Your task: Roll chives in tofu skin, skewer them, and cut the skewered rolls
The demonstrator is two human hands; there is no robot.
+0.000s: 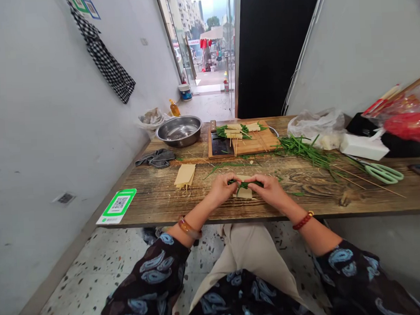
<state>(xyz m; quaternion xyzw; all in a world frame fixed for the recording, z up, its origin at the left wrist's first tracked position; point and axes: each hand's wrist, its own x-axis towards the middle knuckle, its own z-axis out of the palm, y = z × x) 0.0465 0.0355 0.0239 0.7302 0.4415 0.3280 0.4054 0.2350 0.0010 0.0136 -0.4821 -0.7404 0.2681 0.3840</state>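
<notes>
A small bundle of green chives (pixel 245 185) lies crosswise over a pale yellow tofu sheet (pixel 244 193) on the wooden table. The fingers of my left hand (pixel 224 188) pinch the bundle's left end. At its other end, my right hand (pixel 267 188) pinches it between thumb and fingers. Part of the sheet shows behind the chives and part in front. To the left sits a stack of cut tofu sheets (pixel 185 175). Beyond my hands, finished-looking rolls of sheet around chives (pixel 234 131), with thin skewers through them, rest on a cutting board (pixel 254 145).
A steel basin (pixel 179 131) and a grey cloth (pixel 156 158) are at the back left. Loose chives (pixel 305 152), green-handled scissors (pixel 383 172), a white tissue box (pixel 364 146) and plastic bags (pixel 316 125) lie to the right. A QR-code card (pixel 117 206) is at the front left.
</notes>
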